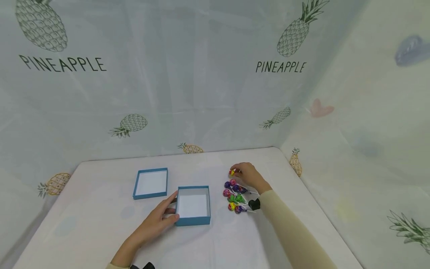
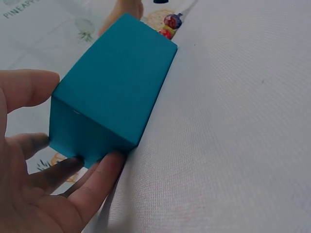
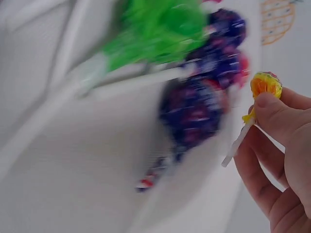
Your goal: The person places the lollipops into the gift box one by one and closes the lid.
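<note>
An uncovered blue box [image 1: 193, 221] with a white inside sits on the table before me. My left hand [image 1: 158, 220] rests against its left side, fingers spread along the wall and the thumb at the near corner. In the left wrist view these fingertips touch the teal side of the box [image 2: 114, 80]. My right hand [image 1: 249, 175] pinches a yellow-wrapped lollipop [image 3: 266, 86] between thumb and fingers, its white stick pointing down. Below that hand lie several lollipops [image 1: 240, 198] in purple, pink, green and yellow wrappers, their sticks toward the right.
The shallow blue lid [image 1: 151, 182] lies with its white inside up, left of and behind the box. The white table [image 1: 111, 228] meets a pineapple-print curtain [image 1: 208, 112] at the back. A patterned sheet [image 1: 369, 168] hangs along the right.
</note>
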`<state>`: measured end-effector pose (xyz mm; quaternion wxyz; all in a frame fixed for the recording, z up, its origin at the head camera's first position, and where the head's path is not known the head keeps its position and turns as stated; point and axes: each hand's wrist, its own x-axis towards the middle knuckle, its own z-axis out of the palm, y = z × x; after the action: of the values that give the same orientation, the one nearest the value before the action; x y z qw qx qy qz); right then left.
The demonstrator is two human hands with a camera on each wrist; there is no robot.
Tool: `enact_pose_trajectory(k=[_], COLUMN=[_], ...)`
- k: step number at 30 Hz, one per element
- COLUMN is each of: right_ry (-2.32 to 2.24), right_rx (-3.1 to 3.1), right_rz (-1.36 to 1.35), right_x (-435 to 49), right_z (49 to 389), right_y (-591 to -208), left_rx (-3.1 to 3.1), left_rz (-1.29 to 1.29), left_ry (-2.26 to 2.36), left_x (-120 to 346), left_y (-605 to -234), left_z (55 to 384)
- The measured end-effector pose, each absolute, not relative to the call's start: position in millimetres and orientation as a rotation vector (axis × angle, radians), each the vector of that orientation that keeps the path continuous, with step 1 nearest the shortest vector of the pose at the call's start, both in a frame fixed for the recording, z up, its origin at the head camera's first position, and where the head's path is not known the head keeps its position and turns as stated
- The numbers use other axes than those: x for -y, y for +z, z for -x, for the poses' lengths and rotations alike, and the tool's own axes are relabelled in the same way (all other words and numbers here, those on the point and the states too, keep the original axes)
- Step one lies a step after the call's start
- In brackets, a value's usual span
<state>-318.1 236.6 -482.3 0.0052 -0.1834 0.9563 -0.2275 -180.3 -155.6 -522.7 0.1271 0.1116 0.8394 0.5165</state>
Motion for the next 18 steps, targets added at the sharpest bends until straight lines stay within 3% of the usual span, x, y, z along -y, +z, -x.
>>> enact_pose_trajectory(k=[18], right_ry=[-0.789], right_rx=[-3.003], right_rz=[0.896], right_x=[-175.3], right_z=[284.4], right_y=[-430.3], left_rx=[-2.4], left_rz=[-0.302], left_ry=[1.491], left_x=[154.5], left_y=[-519.3], left_z=[182.7])
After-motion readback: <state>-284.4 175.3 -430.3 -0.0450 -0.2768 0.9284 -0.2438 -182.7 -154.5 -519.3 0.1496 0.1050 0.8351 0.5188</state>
